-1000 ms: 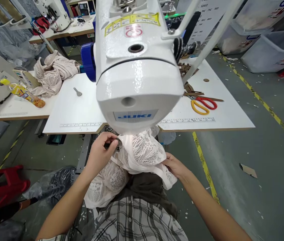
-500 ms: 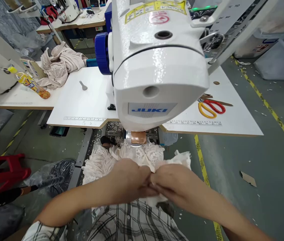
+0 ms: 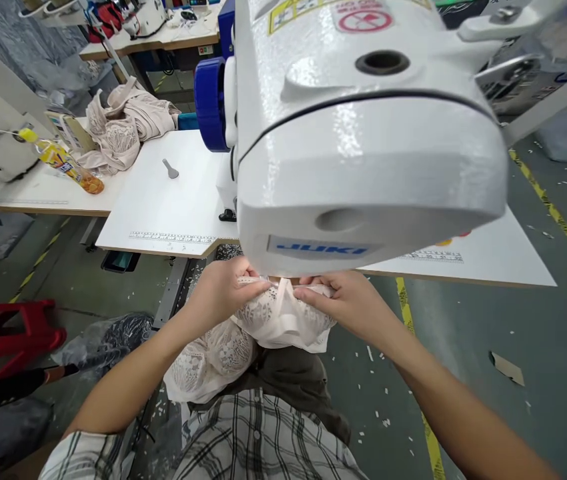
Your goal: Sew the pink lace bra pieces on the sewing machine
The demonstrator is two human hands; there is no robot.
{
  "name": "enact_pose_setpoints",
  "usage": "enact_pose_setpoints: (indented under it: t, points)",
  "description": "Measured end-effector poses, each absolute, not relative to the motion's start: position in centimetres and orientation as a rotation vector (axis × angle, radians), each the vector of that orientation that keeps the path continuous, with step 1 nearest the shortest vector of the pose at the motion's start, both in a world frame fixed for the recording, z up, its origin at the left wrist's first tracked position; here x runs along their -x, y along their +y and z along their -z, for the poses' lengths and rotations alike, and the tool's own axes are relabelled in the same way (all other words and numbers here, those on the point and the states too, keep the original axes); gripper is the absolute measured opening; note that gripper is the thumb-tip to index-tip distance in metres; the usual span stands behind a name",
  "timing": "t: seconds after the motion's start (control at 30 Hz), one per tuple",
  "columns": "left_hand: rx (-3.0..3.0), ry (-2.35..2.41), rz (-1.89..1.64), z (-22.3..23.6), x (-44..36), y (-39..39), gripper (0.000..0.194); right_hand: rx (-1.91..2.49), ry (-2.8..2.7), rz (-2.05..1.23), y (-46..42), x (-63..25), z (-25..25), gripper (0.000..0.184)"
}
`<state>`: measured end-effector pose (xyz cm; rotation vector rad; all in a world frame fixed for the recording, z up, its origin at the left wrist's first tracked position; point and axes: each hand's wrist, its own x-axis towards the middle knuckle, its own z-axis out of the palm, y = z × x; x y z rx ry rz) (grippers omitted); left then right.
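A pale lace garment (image 3: 273,320) hangs from under the head of a white sewing machine (image 3: 363,147) down onto my lap. My left hand (image 3: 221,293) grips the garment's upper edge on the left, fingers pinched on it just below the machine head. My right hand (image 3: 348,300) pinches the same edge on the right, fingertips near a narrow strap at the middle. The needle area is hidden behind the machine head.
A white work table (image 3: 163,207) carries a small grey tool (image 3: 170,168) and printed rulers on its front edge. A heap of beige lace garments (image 3: 123,127) and a yellow bottle (image 3: 66,162) lie at the left. A red stool (image 3: 8,333) stands on the floor at the left.
Both hands have risen from my lap with the lace garment, up under the machine head. The view has moved closer to the machine, hiding the scissors.
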<state>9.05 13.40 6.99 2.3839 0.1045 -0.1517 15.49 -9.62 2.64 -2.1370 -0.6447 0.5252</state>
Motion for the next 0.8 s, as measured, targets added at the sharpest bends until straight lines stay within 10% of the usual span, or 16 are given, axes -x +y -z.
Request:
enact_pose_setpoints:
  t: [0.3, 0.8]
  points:
    - [-2.375, 0.018, -0.018, -5.6, -10.9, 14.3, 0.008, 2.120, -0.662, -0.468, -8.9, -17.8, -1.8, 0.047]
    - [-2.403, -0.026, -0.026, -5.9, -11.5, 14.4, 0.018, 2.007, -0.707, -0.420, -8.7, -18.3, -1.5, 0.035]
